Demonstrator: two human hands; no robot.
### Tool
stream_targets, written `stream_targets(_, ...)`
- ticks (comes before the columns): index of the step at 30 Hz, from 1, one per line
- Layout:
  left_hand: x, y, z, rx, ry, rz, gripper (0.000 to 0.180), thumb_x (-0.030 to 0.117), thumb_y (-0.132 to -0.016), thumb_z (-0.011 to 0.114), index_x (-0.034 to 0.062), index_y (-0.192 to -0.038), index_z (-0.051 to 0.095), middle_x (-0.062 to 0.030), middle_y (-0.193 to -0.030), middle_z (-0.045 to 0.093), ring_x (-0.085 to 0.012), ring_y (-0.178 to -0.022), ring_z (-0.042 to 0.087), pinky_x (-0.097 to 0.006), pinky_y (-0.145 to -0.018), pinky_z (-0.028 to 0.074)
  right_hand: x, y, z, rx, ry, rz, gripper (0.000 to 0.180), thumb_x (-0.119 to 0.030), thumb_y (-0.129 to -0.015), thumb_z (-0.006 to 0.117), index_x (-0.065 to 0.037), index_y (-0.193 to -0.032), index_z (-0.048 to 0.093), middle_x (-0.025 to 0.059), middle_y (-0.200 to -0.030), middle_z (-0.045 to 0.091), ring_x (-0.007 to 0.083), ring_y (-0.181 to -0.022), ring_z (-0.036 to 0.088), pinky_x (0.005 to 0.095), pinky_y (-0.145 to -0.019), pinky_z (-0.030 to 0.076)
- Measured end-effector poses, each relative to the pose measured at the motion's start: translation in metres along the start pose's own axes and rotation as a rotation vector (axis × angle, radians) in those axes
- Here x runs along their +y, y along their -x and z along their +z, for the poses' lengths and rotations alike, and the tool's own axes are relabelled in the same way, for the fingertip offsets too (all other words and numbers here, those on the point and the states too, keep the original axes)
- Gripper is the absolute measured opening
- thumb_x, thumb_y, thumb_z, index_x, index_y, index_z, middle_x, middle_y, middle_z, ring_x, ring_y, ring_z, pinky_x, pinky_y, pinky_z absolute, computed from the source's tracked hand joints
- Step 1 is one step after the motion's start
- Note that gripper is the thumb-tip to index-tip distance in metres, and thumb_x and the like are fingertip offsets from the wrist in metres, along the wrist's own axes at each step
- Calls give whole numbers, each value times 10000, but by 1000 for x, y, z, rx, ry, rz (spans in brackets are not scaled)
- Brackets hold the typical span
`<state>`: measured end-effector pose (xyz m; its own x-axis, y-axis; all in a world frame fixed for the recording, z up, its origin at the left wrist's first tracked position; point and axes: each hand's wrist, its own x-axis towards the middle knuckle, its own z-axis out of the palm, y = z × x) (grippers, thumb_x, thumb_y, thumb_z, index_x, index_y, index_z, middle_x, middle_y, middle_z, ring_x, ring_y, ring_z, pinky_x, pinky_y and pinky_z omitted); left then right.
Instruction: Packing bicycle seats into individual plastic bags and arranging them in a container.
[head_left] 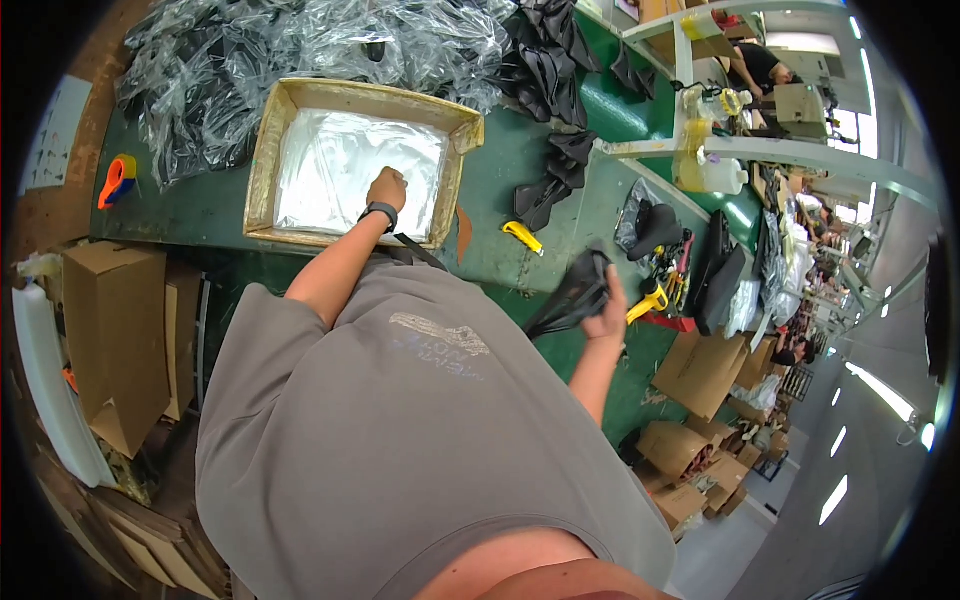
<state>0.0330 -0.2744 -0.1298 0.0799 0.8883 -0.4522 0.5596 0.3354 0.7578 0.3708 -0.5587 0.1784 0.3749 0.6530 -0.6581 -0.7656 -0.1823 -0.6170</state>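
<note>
Over open box [263, 165] | left hand [387, 189] clenched | right hand [606, 308] grasping floppy black piece [572, 293]

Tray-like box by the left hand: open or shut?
Open: the box's top is uncovered, showing clear plastic inside beneath the left hand.

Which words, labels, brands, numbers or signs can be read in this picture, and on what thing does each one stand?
None can be read with certainty.
Grey shirt: pale lettering on the chest, too blurred to read.
White sheet at the far left: faint marks, too small to read.
</note>
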Motion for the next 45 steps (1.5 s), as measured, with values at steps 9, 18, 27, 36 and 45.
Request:
stream_targets(9,29,38,-114,-87,808,-261,284,127,-895,821,-2,-1137,745,-27,-958,701,-147,-797,638,-320,-717,542,124,38,99,-273,477,228,474,-212,-1060,693,-25,-1476,564,44,-1151,698,149,-872,706,294,-768,572)
stream_targets(18,54,63,-164,91,34,157,358,393,-956,735,56,-1043,817,-174,-917,792,-373,-904,761,-426,-820,595,195,-73,151,-339,978,-509,417,-75,-1005,777,-12,-1393,638,22,-986,721,80,-781,655,248,-650,526)
stream_targets(27,103,148,-219,-734,721,93,225,243,-1100,661,40,-1141,750,4,-964,753,-88,-872,686,-278,-779,554,212,-76,225,-644,-323,566,333,-244,-1124,635,-98,-1423,619,110,-1117,703,198,-831,684,262,-655,575)
stream_targets(36,100,202,-283,-453,1490,235,164,184,-1140,575,54,-1163,673,-92,-1143,747,-184,-1068,709,-350,-1009,553,194,-31,190,-662,-502,626,308,-237,-1069,723,-146,-1362,695,114,-1257,675,148,-814,563,234,-621,475)
stream_targets(45,135,183,-216,-283,908,18,94,151,-1060,721,63,-1030,739,52,-809,637,-57,-679,532,-255,-642,483,123,28,162,-607,920,-203,468,62,-897,796,-10,-1347,692,50,-1047,754,128,-868,706,290,-712,561)
